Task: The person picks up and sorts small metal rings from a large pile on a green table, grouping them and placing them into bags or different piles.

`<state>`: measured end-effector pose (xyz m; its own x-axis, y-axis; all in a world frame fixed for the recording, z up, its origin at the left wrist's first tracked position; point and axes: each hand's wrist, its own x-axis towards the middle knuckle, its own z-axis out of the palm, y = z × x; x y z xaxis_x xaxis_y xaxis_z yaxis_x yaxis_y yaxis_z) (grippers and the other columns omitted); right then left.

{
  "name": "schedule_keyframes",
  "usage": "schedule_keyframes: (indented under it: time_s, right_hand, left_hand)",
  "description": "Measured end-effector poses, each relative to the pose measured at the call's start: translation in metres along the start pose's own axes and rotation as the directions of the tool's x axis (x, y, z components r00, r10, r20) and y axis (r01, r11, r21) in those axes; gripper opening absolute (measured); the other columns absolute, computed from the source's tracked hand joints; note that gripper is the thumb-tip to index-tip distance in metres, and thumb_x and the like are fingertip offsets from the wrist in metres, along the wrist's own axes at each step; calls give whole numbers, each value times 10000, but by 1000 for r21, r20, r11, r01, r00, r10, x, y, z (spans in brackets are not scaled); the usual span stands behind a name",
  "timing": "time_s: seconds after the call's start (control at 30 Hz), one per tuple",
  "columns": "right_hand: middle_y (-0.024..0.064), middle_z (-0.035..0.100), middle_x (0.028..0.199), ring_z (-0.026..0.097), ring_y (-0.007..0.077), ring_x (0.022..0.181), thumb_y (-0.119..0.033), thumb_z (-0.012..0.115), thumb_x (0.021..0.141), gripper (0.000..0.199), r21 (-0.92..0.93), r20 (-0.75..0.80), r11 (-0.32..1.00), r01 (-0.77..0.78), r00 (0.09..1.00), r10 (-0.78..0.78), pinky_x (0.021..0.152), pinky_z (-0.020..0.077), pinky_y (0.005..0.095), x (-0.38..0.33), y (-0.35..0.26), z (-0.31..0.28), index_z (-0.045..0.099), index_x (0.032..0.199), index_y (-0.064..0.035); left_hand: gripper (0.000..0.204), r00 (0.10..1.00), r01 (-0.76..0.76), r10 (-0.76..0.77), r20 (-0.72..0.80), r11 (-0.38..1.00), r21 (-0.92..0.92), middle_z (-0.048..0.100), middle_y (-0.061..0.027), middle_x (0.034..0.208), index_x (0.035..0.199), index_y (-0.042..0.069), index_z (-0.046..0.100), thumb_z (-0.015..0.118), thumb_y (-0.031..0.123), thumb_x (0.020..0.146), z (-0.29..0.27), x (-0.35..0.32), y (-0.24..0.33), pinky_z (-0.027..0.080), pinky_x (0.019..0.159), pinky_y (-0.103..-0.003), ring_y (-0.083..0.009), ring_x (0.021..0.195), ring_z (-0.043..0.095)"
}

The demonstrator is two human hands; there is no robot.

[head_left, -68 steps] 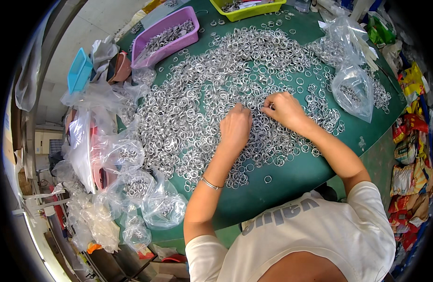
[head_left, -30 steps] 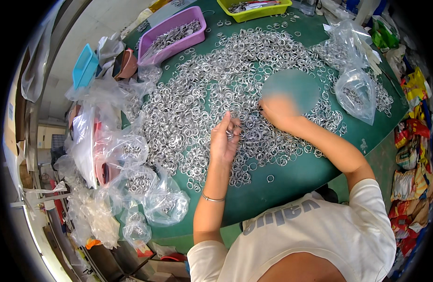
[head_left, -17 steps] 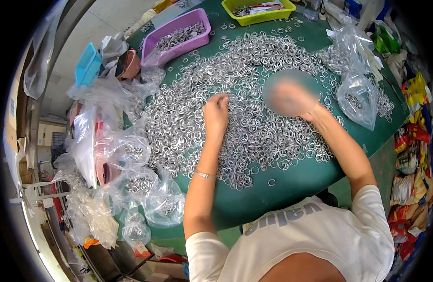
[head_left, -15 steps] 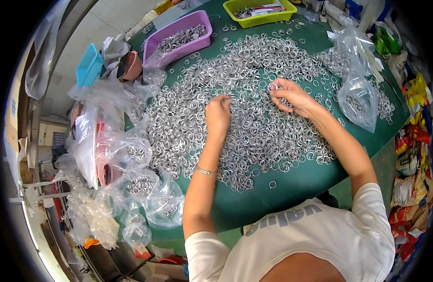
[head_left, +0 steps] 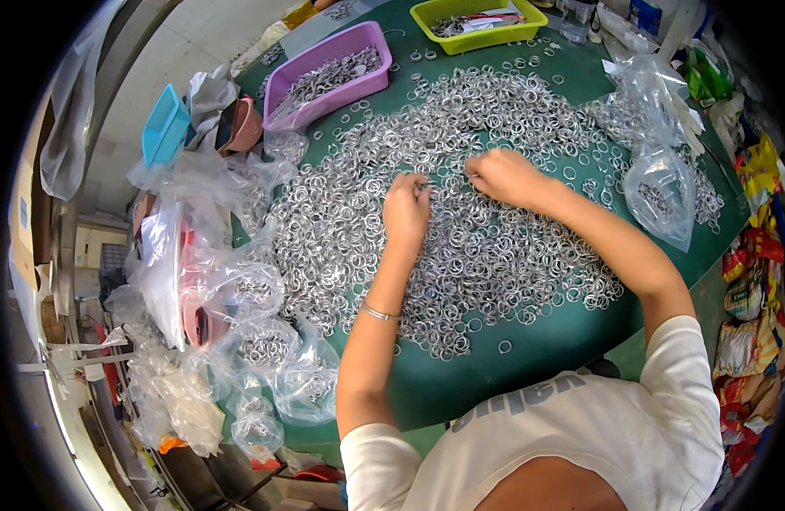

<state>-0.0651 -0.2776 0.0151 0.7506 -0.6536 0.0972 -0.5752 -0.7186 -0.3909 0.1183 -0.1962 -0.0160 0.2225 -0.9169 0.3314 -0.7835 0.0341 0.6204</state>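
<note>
A broad heap of silver metal rings [head_left: 350,238] is spread over the green table [head_left: 529,345]. Over the middle of the heap, my left hand [head_left: 407,209] is closed, thumb and fingers pinched together; a bit of grey metal shows at the fingertips, too small to name. My right hand [head_left: 507,176] is closed too, turned toward the left one, its fingers curled above the rings. Whatever its fingertips hold is hidden. A short gap separates the two hands.
At the back stand a purple basin [head_left: 277,89] of small metal pieces and a yellow-green basin [head_left: 482,41]. Clear plastic bags with rings lie at the left [head_left: 307,375] and the right [head_left: 661,200]. A blue tray [head_left: 164,126] is at the far left.
My right hand has moved left, closer to the left hand, and turned, so the ring seen at its fingertips is hidden now. My left hand has shifted slightly; the whole view moved a little.
</note>
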Motion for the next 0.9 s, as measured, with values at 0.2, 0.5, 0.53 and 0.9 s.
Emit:
schedule_keyframes:
  time_s: [0.2,0.5,0.53,0.9]
  right_hand:
    - [114,561,629,533,211,582,-287,675,777,284,474,114,876,-86,993,36,561,407,360,-22,30,-27,577,749,-21]
    - [45,477,533,442,142,495,-266,521,892,289,578,-103,811,-86,979,177,480,360,314,-39,25,-29,512,730,-27]
    - [31,476,538,430,121,487,-265,512,900,277,653,21,741,-155,982,187,461,349,292,-38,20,-33,516,747,-33]
    - [96,608,665,556,180,563,-188,592,826,170,380,341,891,247,858,-383,555,440,323,-62,-75,-52,626,938,-65]
  left_hand:
    - [67,995,47,-58,-82,990,-130,532,-120,697,809,-17,615,619,10,748,-8,-4,-4,428,566,-334,-232,583,511]
    - [115,964,268,-264,46,952,-149,653,-96,772,847,-26,629,610,69,786,-49,-17,-15,462,685,-274,-149,734,597]
    - [129,961,275,-271,50,956,-105,644,-92,768,892,-19,620,606,64,794,-59,-18,-9,460,669,-283,-155,724,594]
    - [483,416,872,-151,897,-215,-440,585,-70,737,945,25,558,423,487,908,-30,-73,71,375,359,-202,-117,536,532]
